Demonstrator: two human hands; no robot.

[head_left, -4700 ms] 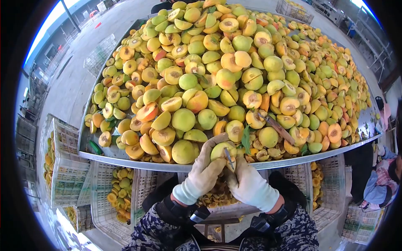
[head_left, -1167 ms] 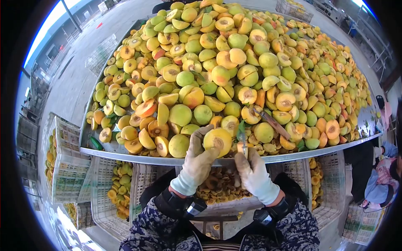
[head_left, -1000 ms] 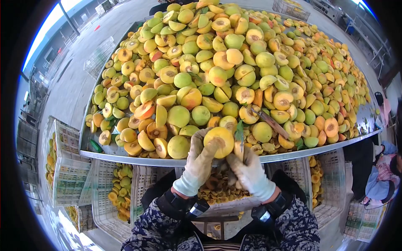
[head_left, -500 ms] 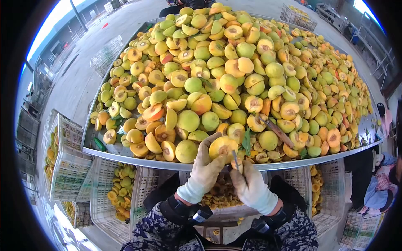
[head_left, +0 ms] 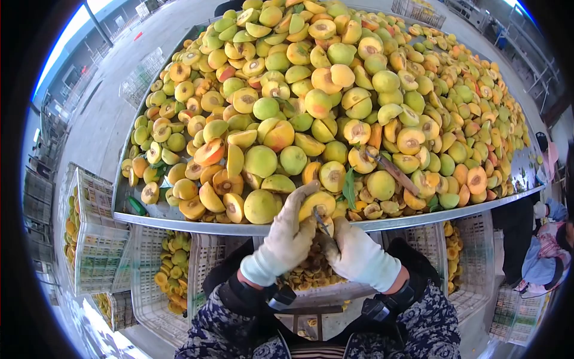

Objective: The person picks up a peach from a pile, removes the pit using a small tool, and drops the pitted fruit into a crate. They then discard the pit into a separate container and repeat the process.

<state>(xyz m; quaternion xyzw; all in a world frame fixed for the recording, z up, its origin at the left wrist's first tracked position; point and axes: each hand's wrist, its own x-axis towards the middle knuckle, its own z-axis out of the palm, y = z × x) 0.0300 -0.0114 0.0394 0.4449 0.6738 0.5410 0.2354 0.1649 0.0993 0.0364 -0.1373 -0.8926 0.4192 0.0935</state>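
Observation:
My left hand [head_left: 283, 242], in a whitish glove with soiled fingers, is closed around a yellow peach half [head_left: 315, 206] at the table's front edge. The half's cut face is turned up towards me. In my right hand [head_left: 365, 254], also gloved, is a small knife [head_left: 321, 222] with a thin metal blade. Its tip is at the middle of the cut face, by the pit; most of its handle is hidden in my fingers. Just beyond both hands rises a big pile of peaches [head_left: 261, 161], many of them halved.
The metal table [head_left: 179, 225] has a raised rim. A brown wooden-looking stick [head_left: 397, 175] lies on the pile, and a green object [head_left: 137, 206] at the left corner. Plastic crates [head_left: 156, 299] with fruit stand below. Another person [head_left: 541, 263] is at the right.
The view has shifted a little. My hands have come closer together, and the knife tip has moved from the peach half's right edge to the middle of its cut face.

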